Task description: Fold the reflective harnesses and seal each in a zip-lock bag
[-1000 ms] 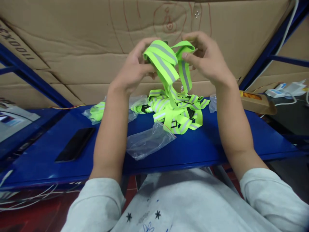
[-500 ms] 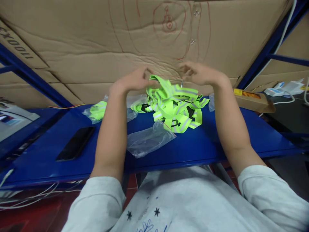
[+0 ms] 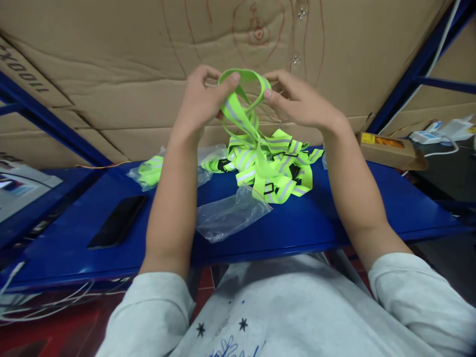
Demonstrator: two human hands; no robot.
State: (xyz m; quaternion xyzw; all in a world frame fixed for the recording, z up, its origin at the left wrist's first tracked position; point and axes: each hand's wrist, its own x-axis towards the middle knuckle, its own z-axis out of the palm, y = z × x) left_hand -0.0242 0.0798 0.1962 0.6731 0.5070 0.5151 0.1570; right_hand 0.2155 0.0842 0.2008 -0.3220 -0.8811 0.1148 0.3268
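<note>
A neon-yellow reflective strap [image 3: 238,113] with a grey stripe is raised in a loop above the blue shelf. My left hand [image 3: 204,96] pinches the loop's left side between thumb and fingers. On the loop's right side, my right hand [image 3: 297,101] grips the same strap, thumb in front. Its lower part runs down into a tangled heap of reflective straps [image 3: 284,171] with black buckles. In front of the heap lies a clear plastic zip bag [image 3: 232,215]. Another clear bag with folded neon material [image 3: 150,171] is left of my left forearm.
A black phone [image 3: 118,221] lies on the left of the blue shelf [image 3: 297,228]. An open cardboard box [image 3: 390,151] and white devices [image 3: 442,131] are at the right. Cardboard sheeting [image 3: 122,59] stands close behind, between blue metal posts.
Both hands have risen and come closer together. My right hand, apart from the straps before, now grips one; the strap has been lifted from the heap into an upright loop.
</note>
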